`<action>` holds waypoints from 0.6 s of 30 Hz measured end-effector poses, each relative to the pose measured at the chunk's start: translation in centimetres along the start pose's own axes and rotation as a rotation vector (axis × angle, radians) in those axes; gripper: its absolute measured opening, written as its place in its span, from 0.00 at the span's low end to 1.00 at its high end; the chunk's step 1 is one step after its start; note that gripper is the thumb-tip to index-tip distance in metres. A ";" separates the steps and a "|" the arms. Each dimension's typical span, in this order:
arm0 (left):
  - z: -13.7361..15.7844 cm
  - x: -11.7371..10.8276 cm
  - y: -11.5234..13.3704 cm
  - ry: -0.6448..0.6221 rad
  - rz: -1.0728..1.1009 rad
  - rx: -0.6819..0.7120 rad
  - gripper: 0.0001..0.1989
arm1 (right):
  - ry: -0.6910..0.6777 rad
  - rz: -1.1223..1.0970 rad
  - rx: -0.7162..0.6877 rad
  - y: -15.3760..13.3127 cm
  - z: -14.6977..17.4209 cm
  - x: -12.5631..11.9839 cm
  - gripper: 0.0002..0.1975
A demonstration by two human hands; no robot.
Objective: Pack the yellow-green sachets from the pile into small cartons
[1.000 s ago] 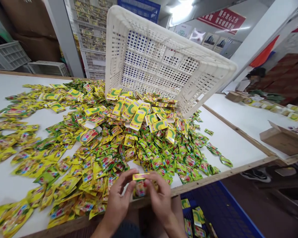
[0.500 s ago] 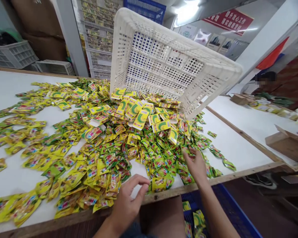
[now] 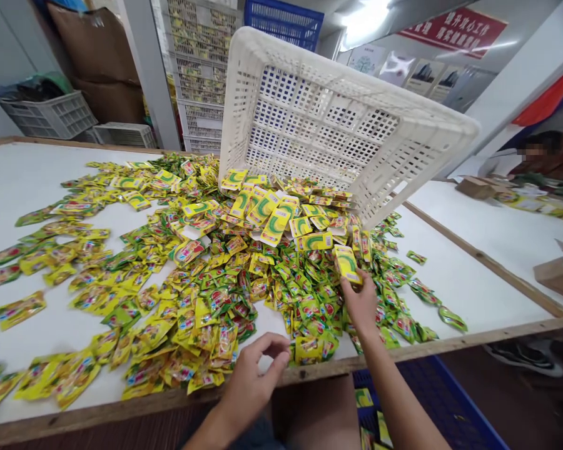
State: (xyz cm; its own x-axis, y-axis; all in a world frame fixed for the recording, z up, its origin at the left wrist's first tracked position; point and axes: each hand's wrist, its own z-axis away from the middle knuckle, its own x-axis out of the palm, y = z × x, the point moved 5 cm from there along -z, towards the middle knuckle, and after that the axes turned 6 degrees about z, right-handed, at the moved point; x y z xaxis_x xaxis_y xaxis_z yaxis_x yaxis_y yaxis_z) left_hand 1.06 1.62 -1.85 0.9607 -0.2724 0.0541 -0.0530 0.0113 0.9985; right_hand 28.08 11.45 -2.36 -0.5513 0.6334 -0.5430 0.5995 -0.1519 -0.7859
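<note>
Can make out 提升 and 工作 on upper line of red banner [image 3: 464, 32], 落实 below; can't resolve the rest. See green arcs and barcodes on loose boxes [image 3: 278, 222] in front of tipped white crate [image 3: 356, 72]; can't read brand print, too small. Holding 1 yellow box [image 3: 346, 264] in right hand [image 3: 363, 304], with grip clamped on its near end, above green packets [image 3: 304, 294] piled on table [image 3: 473, 287]. Holding left hand [image 3: 253, 378] at table edge, with grip loosely curled, tips slightly apart, just beside yellow packet [image 3: 308, 350]. Versus 0.5 s ago: was reaching bare-handed with right, now gripping box; left nearly unchanged.
</note>
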 end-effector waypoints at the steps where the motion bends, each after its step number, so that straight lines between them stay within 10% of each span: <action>1: -0.4 -0.1 -0.4 0.028 0.074 -0.012 0.10 | -0.043 -0.148 0.051 -0.3 1.4 -0.3 0.28; 6: -2.0 -1.2 -1.0 0.132 0.529 -0.004 0.27 | -0.735 -0.677 0.081 -6.5 11.0 1.4 0.22; 9: -2.3 -2.3 -0.5 0.103 0.740 -0.052 0.21 | -1.124 -0.732 0.005 -10.4 15.2 2.9 0.20; 18: -0.1 -10.2 0.8 0.360 0.725 -0.033 0.11 | -0.708 0.182 -0.479 -6.0 9.8 0.9 0.08</action>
State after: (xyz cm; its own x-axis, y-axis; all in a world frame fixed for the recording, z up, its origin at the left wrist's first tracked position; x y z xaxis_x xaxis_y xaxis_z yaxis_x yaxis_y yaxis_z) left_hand -8.74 4.49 -1.60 0.7197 0.1395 0.6801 -0.6934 0.0962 0.7141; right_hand 18.28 5.51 -1.07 -0.5585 -0.0138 -0.8294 0.8052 0.2314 -0.5460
